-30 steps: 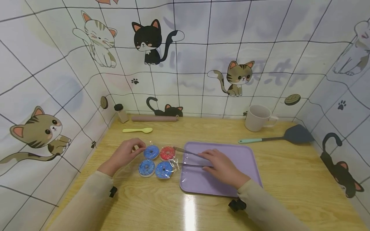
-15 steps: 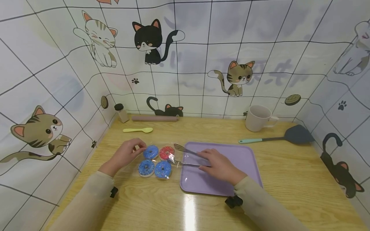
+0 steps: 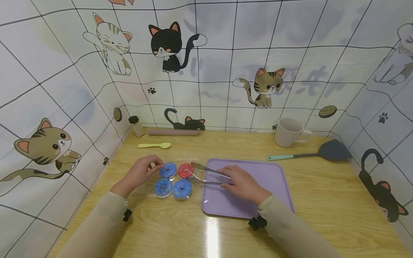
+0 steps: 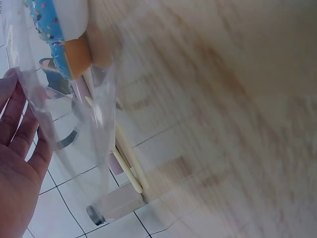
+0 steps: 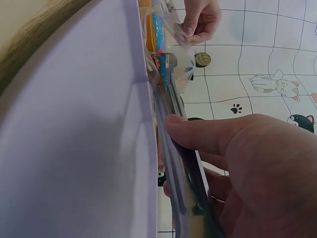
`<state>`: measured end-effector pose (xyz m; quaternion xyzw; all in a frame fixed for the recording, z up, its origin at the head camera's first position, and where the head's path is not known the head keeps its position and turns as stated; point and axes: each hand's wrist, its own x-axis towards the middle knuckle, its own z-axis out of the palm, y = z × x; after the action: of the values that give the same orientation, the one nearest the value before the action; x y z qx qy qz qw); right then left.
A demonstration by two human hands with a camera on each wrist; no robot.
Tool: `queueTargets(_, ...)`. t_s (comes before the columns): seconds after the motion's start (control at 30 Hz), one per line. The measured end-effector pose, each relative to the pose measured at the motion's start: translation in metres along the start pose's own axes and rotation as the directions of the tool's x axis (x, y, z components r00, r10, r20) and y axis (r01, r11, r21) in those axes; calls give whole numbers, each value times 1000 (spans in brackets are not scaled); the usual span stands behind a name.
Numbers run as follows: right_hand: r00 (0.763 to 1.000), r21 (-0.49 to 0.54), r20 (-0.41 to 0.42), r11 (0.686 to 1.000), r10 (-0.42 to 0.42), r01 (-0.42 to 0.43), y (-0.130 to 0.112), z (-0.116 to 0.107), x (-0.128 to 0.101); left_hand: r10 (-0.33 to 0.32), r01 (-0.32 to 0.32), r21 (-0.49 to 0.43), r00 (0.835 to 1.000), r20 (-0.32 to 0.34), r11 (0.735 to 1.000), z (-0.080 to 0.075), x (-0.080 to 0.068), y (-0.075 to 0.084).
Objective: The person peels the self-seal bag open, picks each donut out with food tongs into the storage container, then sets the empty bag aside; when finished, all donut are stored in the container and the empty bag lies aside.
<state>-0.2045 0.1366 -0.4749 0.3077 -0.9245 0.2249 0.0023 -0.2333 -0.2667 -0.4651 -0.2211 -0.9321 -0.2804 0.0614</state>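
Observation:
Three blue doughnuts and one red doughnut (image 3: 186,170) lie in a clear plastic bag (image 3: 193,186) on the wooden table, left of a purple tray (image 3: 261,172). My left hand (image 3: 151,166) pinches the bag's left edge beside the upper blue doughnut (image 3: 168,170). My right hand (image 3: 226,176) rests over the tray and grips metal tongs (image 3: 206,175). The tong arms are spread, and their tips reach the bag beside the red doughnut. In the right wrist view the tongs (image 5: 171,94) run along the tray (image 5: 74,148) edge toward the bag. The left wrist view is blurred and shows the bag (image 4: 74,104) and a blue doughnut (image 4: 49,25).
Along the back wall lie a yellow spoon (image 3: 155,145), a rolling pin (image 3: 173,132) and a small shaker (image 3: 137,126). A beige mug (image 3: 288,132) and a dark spatula (image 3: 332,149) sit at the back right. Cat-patterned walls close in three sides.
My right hand has slid left with the tongs, bringing their tips up to the red doughnut at the bag's mouth. My left hand has kept its hold on the bag.

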Motion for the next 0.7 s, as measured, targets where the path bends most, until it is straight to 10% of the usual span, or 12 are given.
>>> queueTargets(0.7, 995, -12, -98, 1000, -9, 8, 6, -10, -32, -46, 46, 4, 999, 10, 999, 4, -4, -7)
